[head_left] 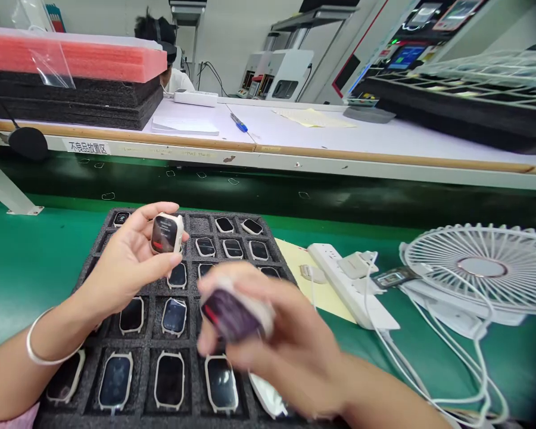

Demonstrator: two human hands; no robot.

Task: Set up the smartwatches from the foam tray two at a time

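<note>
My left hand [127, 262] holds a cream-cased smartwatch body [165, 233] upright between thumb and fingers, its dark screen facing me, above the black foam tray [192, 223]. My right hand [277, 339] is blurred by motion and grips a second watch body [232, 313] with a dark screen, low over the tray's right side. The tray holds several watch bodies lying face up in its pockets; one pocket in the back row is bare. A white bangle [38, 351] circles my left wrist.
A white power strip [352, 286] with plugs and cables lies right of the tray on a yellow sheet [295, 262]. A white desk fan [482, 268] lies face up further right. Behind runs a dark conveyor, then a white bench with foam stacks [71, 77]; a person sits beyond.
</note>
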